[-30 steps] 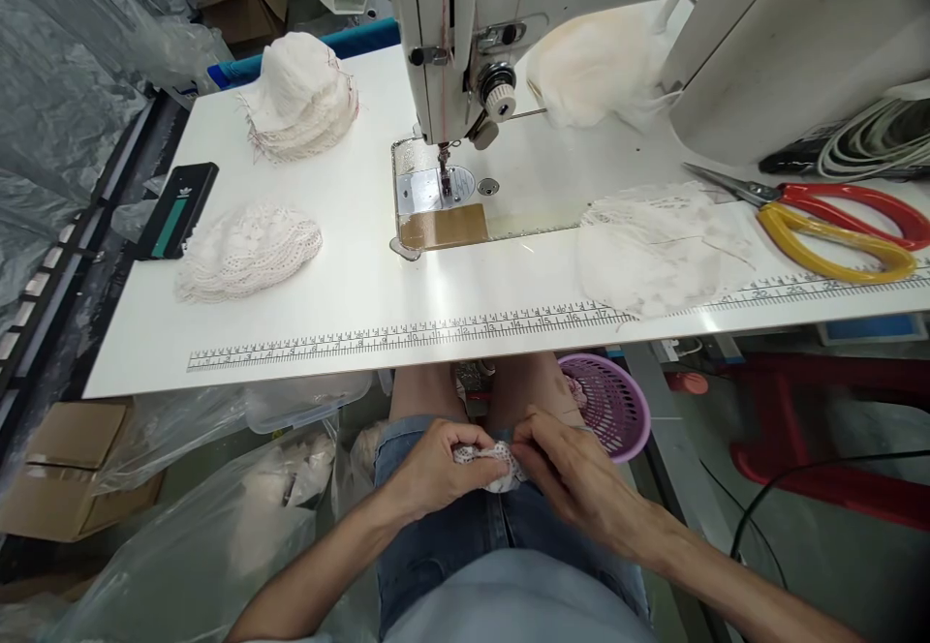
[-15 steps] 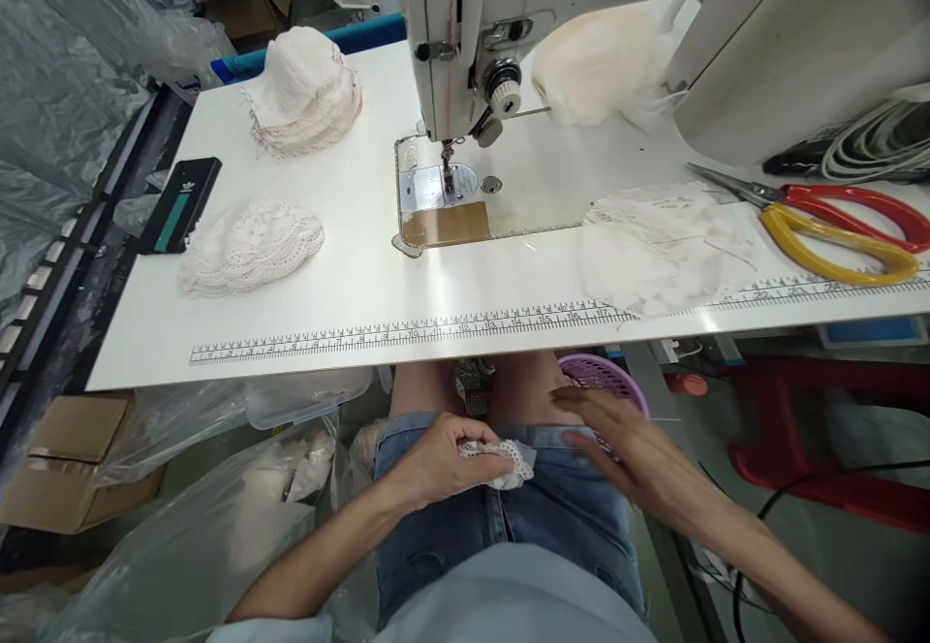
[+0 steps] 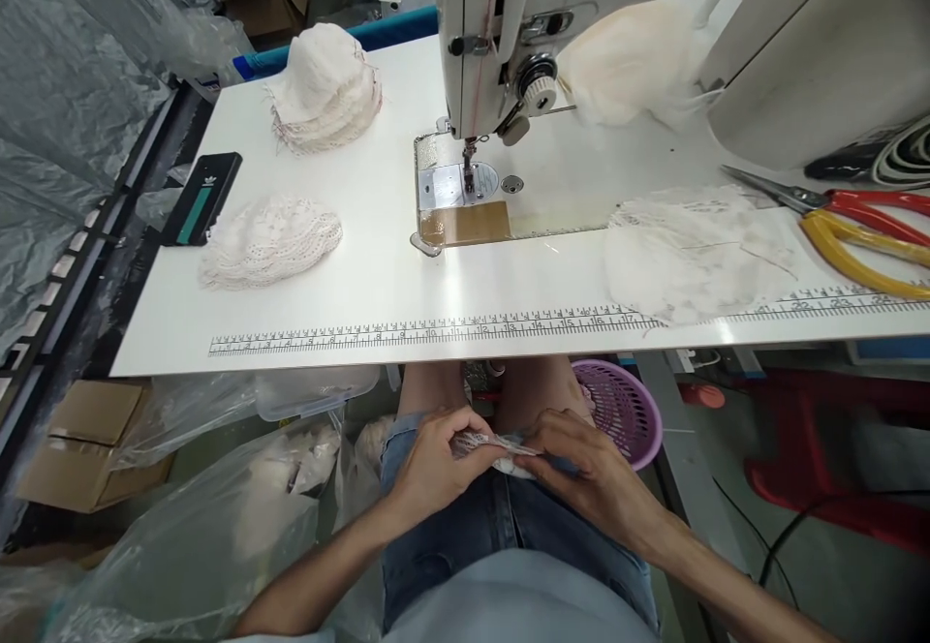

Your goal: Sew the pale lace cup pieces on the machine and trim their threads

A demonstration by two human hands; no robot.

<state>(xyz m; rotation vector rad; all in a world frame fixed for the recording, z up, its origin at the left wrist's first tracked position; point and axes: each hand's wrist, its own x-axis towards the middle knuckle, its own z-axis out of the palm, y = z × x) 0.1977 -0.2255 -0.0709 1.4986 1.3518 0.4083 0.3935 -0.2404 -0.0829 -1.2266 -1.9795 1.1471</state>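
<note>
Over my lap, a small piece of white lace fabric point(image 3: 514, 467) is stretched between both hands. My left hand point(image 3: 443, 454) pinches its left side between thumb and fingers. Fingers of my right hand point(image 3: 581, 459) close on its right edge, covering part of it. Above them on the table are a stack of white lace pieces point(image 3: 272, 241), a pile of white cup-shaped fabric pieces point(image 3: 324, 91) and flat white lace pieces point(image 3: 690, 251) at the right. A sewing machine point(image 3: 472, 62) stands in the middle, its needle over the plate.
Scissors point(image 3: 835, 222) with red and yellow handles lie on the table's right. A black phone-like object point(image 3: 201, 199) is at the left. A printed ruler point(image 3: 436, 333) runs along the front edge. Below are a purple basket point(image 3: 639, 420), a plastic bag point(image 3: 218, 517) and a cardboard box point(image 3: 94, 444).
My right hand has moved left from beside the lap and taken hold of the lace fabric's right edge. My left hand still holds the other side. The view has shifted slightly.
</note>
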